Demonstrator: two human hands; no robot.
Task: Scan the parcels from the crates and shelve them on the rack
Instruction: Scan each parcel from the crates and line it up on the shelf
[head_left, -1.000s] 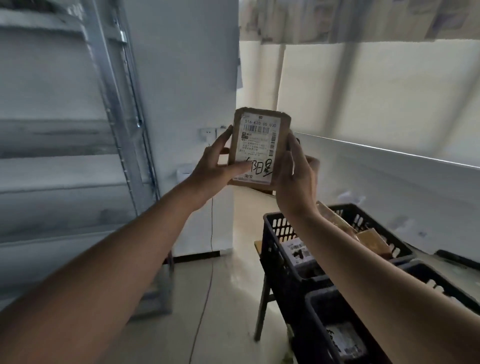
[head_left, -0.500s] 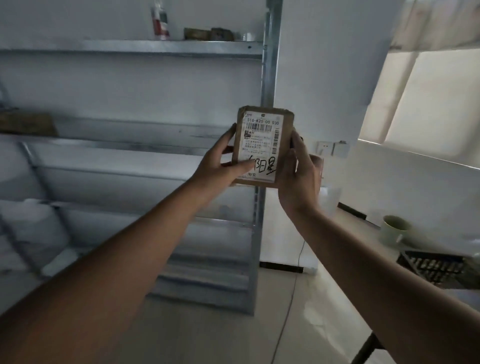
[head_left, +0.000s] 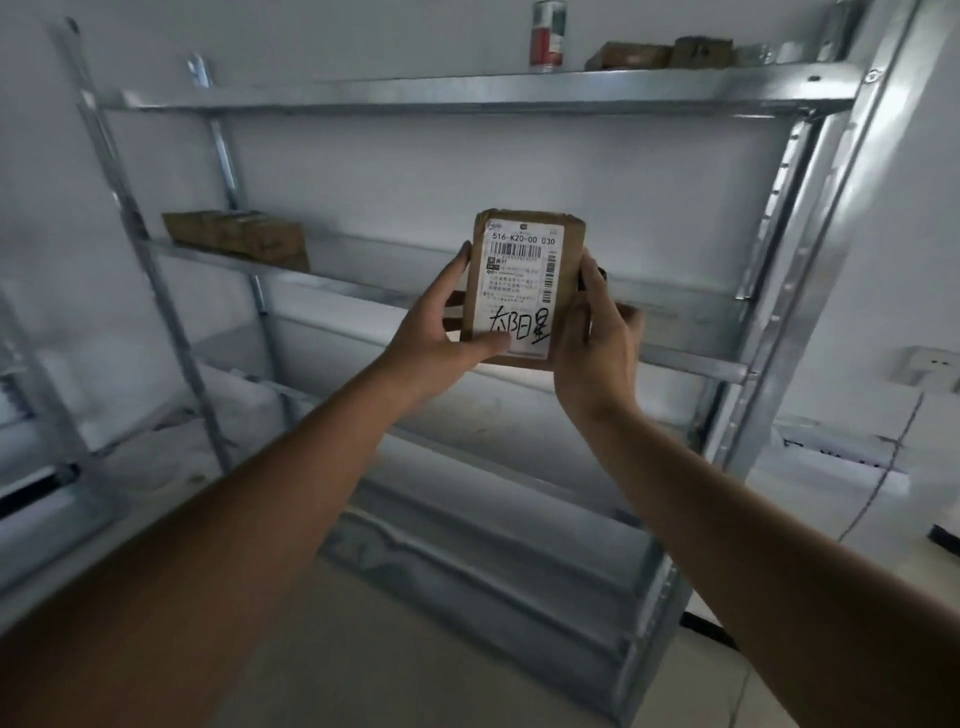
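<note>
I hold a small brown cardboard parcel (head_left: 524, 286) upright at chest height, its white label with a barcode and black handwriting facing me. My left hand (head_left: 441, 338) grips its left edge, thumb across the lower label. My right hand (head_left: 592, 338) grips its right edge, fingers wrapped behind. Straight ahead stands the metal rack (head_left: 519, 93) with several shelves. The crates are out of view.
A brown parcel (head_left: 234, 239) lies on the rack's middle shelf at the left. On the top shelf stand a red and white can (head_left: 546, 36) and two brown parcels (head_left: 660, 52). A wall socket (head_left: 930, 364) and cable are at the right.
The view has swung left from the crates to face the rack squarely. Both hands keep the same hold on the parcel, which stays in front of me.
</note>
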